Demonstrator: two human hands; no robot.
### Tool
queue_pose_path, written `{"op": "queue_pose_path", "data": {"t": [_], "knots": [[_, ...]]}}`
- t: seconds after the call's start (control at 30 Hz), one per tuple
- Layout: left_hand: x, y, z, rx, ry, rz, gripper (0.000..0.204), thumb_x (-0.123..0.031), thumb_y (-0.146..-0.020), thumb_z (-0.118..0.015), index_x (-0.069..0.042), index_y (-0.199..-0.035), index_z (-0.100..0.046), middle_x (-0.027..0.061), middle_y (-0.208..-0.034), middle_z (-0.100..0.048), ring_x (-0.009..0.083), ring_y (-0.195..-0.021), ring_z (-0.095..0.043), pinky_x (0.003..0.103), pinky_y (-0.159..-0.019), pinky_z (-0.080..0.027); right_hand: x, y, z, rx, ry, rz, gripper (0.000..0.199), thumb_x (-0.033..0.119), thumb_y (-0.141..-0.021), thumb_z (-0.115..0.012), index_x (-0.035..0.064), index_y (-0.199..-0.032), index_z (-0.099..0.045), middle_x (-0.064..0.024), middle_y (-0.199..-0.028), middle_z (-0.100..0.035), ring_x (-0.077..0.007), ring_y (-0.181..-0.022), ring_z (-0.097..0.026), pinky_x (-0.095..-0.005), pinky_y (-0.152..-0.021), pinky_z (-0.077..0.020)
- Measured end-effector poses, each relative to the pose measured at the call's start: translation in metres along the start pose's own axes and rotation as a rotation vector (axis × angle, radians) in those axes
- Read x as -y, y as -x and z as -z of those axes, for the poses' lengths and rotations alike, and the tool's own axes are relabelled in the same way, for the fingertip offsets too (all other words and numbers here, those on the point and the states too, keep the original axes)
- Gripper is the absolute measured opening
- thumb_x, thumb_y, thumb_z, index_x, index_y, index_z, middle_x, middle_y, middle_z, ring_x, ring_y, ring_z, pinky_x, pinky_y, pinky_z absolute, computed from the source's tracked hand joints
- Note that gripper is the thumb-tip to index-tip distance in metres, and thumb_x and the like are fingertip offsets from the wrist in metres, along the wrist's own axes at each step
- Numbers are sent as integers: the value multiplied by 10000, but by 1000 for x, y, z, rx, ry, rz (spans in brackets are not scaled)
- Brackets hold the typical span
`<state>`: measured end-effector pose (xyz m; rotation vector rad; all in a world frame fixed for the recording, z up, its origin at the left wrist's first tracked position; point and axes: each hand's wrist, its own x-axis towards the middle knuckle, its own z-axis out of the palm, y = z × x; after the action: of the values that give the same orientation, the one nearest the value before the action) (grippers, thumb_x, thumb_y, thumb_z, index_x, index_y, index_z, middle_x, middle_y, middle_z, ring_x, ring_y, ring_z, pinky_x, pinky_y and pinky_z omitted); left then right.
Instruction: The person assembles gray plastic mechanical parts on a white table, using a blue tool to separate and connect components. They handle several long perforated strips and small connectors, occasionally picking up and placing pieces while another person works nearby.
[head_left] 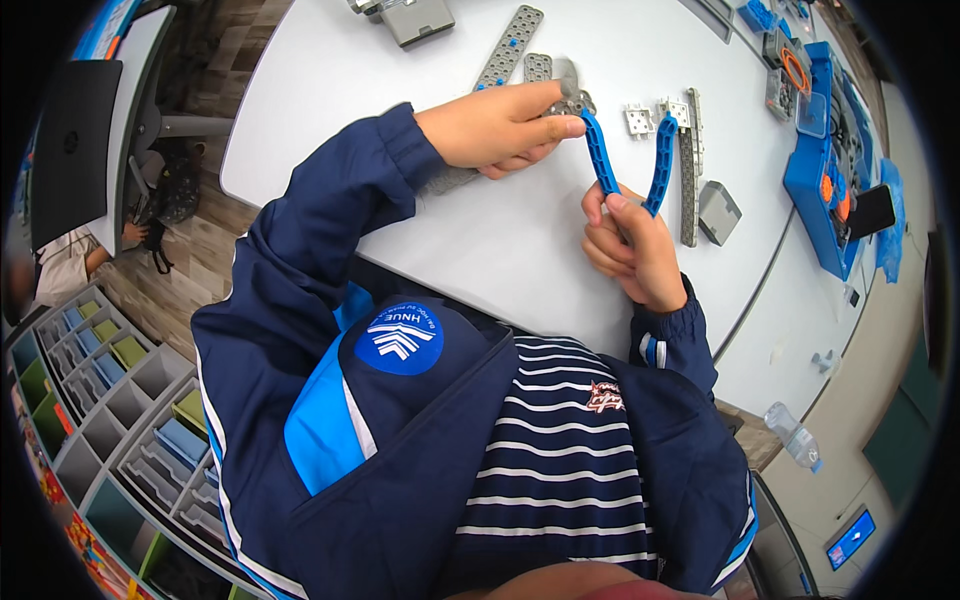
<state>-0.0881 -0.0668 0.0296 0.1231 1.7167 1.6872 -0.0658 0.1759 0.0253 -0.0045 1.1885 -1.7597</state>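
While our right hand (pixel 640 248) clasps blue plastic (pixel 599 158), right of upper centre, our left hand (pixel 505 125) at its tip, grip unclear.

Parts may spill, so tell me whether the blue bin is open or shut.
Open: the blue bin has no lid over it, and orange parts show inside.

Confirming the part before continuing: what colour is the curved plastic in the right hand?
The curved plastic is blue, best seen in the head view.
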Motion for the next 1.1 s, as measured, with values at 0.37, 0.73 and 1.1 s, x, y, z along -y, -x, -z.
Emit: {"op": "queue_pose_path", "data": {"t": [0.37, 0.73, 1.1], "knots": [[11, -13, -17, -289, -220, -282, 375, -226, -998, -549, -17, -1282, -421, 51, -768, -574, 101, -510, -523, 248, -463, -424, 1, 9, 6, -473, 845, 308, 165, 169, -964, -591, 4, -971, -598, -14, -770, -532, -95, -719, -460, -254, -663, -405], [49, -50, -47, -485, -194, -726, 674, -32, -954, -466, 69, -1521, -116, 284, -1414, -375, 389, -1332, -400, 413, -1139, -306, -7, -4, -4, -589, 1100, 422, 207, 186, -967, -629, 1, -1056, -605, 14, -834, -547, -71, -739, -454, -224, -681, -379], [42, -57, -72, -872, -595, -742, 869, -148, -748, -704, 200, -1415, -268, 393, -1511, -166, 494, -1454, -144, 452, -1197, -217, -28, -21, 24, -758, 980, 533, 360, 153, -986, -593, -59, -1274, -551, -90, -1088, -620, -134, -934, -570, -267, -809, -454]]}}
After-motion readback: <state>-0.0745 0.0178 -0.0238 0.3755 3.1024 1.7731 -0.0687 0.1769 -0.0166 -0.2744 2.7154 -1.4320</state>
